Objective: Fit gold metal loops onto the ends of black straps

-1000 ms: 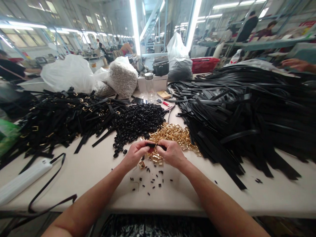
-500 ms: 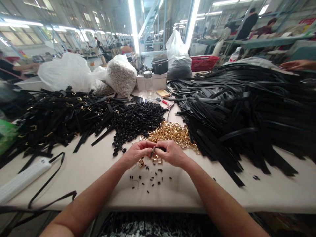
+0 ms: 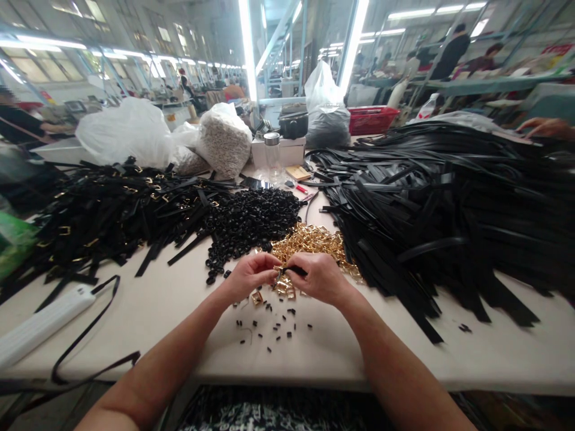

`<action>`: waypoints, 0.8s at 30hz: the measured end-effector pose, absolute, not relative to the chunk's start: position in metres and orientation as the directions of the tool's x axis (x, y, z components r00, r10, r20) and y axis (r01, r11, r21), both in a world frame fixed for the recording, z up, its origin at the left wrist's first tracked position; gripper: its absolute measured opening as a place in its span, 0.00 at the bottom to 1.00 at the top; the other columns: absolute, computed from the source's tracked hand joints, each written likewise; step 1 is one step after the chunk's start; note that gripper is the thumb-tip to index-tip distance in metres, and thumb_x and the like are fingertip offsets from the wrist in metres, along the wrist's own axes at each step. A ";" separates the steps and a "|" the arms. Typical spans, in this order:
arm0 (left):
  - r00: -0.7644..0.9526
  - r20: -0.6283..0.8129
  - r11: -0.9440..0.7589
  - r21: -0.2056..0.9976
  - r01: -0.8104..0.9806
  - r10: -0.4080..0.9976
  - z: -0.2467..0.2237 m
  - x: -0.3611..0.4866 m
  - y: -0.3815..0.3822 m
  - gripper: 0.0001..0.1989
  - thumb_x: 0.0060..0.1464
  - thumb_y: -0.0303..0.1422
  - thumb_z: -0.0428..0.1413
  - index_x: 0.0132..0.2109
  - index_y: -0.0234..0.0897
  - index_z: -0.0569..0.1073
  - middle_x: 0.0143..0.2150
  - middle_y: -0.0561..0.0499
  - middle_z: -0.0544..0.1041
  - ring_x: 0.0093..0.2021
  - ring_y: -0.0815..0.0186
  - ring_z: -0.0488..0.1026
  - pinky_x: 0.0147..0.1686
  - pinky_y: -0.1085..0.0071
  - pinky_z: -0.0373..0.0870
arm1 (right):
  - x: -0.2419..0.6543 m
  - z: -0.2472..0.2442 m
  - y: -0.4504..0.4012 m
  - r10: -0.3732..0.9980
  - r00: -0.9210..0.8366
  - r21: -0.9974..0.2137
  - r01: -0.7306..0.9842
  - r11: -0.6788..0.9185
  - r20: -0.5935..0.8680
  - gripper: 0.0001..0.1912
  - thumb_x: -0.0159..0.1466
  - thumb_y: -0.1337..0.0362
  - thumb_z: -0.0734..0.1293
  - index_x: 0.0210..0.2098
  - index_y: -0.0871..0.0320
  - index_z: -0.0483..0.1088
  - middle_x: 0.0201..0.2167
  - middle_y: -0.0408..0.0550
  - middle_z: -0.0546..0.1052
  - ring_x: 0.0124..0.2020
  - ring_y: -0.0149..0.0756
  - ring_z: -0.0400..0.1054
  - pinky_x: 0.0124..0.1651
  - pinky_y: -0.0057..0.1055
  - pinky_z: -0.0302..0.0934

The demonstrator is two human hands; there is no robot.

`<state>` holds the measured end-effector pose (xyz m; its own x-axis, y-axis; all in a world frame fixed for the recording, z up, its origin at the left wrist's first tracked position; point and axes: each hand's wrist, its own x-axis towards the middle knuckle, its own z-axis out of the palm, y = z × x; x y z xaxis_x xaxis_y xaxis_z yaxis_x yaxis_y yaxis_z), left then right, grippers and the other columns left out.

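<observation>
A short black strap (image 3: 296, 271) is between my two hands, held just above the table in front of me, and a glint of metal shows at its left end, too small for me to make out. My right hand (image 3: 321, 276) has it pinched between thumb and bent fingers; my left hand (image 3: 250, 276) has thumb and fingertips pressed together at that left end, though what exactly lies under them is hidden. Right behind my knuckles spreads a pile of gold buckles (image 3: 317, 242), a few of them lying loose under my fingers. Nearer to me, small black bits (image 3: 278, 327) are scattered on the pale table (image 3: 179, 335). Beyond my left hand, black loops (image 3: 256, 215) are heaped up against the buckles. Farther left lies a tangle of straps with gold buckles on them (image 3: 112, 209), with a white power strip (image 3: 45, 326) in front of it. To my right, long black straps (image 3: 404, 197) are piled high. At the back I see a glass jar (image 3: 272, 155), white plastic bags (image 3: 123, 131) and a red basket (image 3: 372, 120); at far right, another person's hand (image 3: 545, 127) is over the straps.
</observation>
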<state>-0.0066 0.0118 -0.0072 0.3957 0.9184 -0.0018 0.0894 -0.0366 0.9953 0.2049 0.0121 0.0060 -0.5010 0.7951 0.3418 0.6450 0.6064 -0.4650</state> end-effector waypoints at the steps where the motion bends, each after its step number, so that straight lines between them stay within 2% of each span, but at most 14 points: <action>1: 0.395 0.048 -0.127 0.977 0.174 0.918 -0.006 -0.007 0.012 0.11 0.50 0.37 0.61 0.38 0.35 0.77 0.32 0.49 0.75 0.30 0.67 0.70 0.32 0.71 0.67 | 0.204 0.004 0.013 0.779 -0.511 -0.421 0.656 0.626 0.362 0.07 0.63 0.63 0.64 0.33 0.57 0.73 0.28 0.45 0.76 0.28 0.31 0.67 0.32 0.27 0.51; 4: 0.376 0.202 -0.354 0.847 0.397 0.904 -0.007 -0.008 0.011 0.04 0.50 0.32 0.59 0.32 0.37 0.78 0.28 0.50 0.75 0.31 0.66 0.68 0.33 0.71 0.64 | 0.203 0.000 0.015 0.740 -0.543 -0.326 0.670 0.667 0.398 0.09 0.66 0.61 0.63 0.34 0.56 0.73 0.29 0.46 0.77 0.30 0.33 0.68 0.34 0.29 0.54; 6: 0.334 0.205 -0.343 0.835 0.432 0.920 -0.010 -0.007 0.012 0.03 0.48 0.29 0.58 0.29 0.37 0.77 0.26 0.51 0.74 0.28 0.68 0.66 0.30 0.72 0.62 | 0.202 0.001 0.016 0.715 -0.535 -0.301 0.663 0.685 0.449 0.09 0.67 0.62 0.62 0.39 0.56 0.74 0.34 0.48 0.78 0.36 0.36 0.69 0.40 0.31 0.57; 9: 0.247 0.056 -0.118 0.963 0.244 0.967 -0.013 -0.004 0.012 0.04 0.47 0.32 0.59 0.29 0.36 0.76 0.25 0.53 0.73 0.25 0.70 0.66 0.27 0.74 0.62 | 0.203 0.004 0.015 0.681 -0.445 -0.304 0.658 0.689 0.581 0.10 0.68 0.64 0.61 0.44 0.55 0.72 0.44 0.51 0.77 0.47 0.40 0.68 0.51 0.36 0.57; 10: 0.224 0.003 -0.036 0.989 0.143 0.975 -0.014 -0.002 0.012 0.05 0.47 0.33 0.60 0.29 0.35 0.76 0.25 0.53 0.73 0.25 0.70 0.66 0.27 0.74 0.63 | 0.203 0.005 0.013 0.683 -0.415 -0.317 0.661 0.681 0.601 0.09 0.68 0.63 0.61 0.42 0.56 0.73 0.44 0.51 0.77 0.47 0.40 0.68 0.51 0.36 0.57; 12: 0.184 -0.064 0.072 0.997 -0.034 0.981 -0.013 0.001 0.012 0.07 0.46 0.35 0.61 0.30 0.35 0.75 0.25 0.54 0.72 0.25 0.71 0.66 0.28 0.74 0.64 | 0.201 0.005 0.011 0.718 -0.399 -0.355 0.668 0.654 0.570 0.11 0.67 0.59 0.63 0.35 0.57 0.73 0.37 0.51 0.77 0.40 0.39 0.69 0.45 0.34 0.59; 15: 0.145 -0.090 0.113 0.981 -0.160 0.985 -0.013 0.004 0.011 0.08 0.45 0.35 0.63 0.31 0.34 0.77 0.26 0.53 0.74 0.26 0.72 0.67 0.29 0.75 0.65 | 0.196 0.001 0.009 0.785 -0.450 -0.454 0.644 0.615 0.425 0.13 0.65 0.53 0.65 0.35 0.57 0.74 0.32 0.49 0.77 0.33 0.37 0.70 0.37 0.31 0.60; 18: 0.186 -0.103 0.138 0.974 -0.182 0.977 -0.015 0.007 0.009 0.09 0.45 0.35 0.64 0.33 0.34 0.78 0.27 0.53 0.75 0.26 0.72 0.68 0.29 0.75 0.65 | 0.187 -0.006 0.009 0.838 -0.412 -0.649 0.535 0.540 0.358 0.12 0.64 0.55 0.66 0.40 0.56 0.75 0.36 0.48 0.78 0.36 0.37 0.71 0.39 0.31 0.62; 21: 0.219 -0.107 0.145 0.975 -0.166 0.970 -0.018 0.008 0.008 0.10 0.44 0.37 0.65 0.32 0.34 0.79 0.27 0.52 0.75 0.26 0.71 0.68 0.29 0.75 0.65 | 0.181 -0.013 0.010 0.881 -0.336 -0.855 0.286 0.433 0.334 0.11 0.64 0.56 0.67 0.42 0.55 0.76 0.40 0.48 0.78 0.42 0.38 0.72 0.47 0.32 0.64; 24: 0.214 -0.104 0.132 0.983 -0.124 0.971 -0.019 0.009 0.007 0.12 0.44 0.39 0.66 0.31 0.34 0.79 0.27 0.51 0.76 0.26 0.70 0.69 0.28 0.74 0.66 | 0.176 -0.018 0.010 0.919 -0.342 -0.978 -0.004 0.209 0.198 0.15 0.62 0.53 0.68 0.44 0.54 0.77 0.42 0.47 0.78 0.42 0.39 0.73 0.44 0.34 0.67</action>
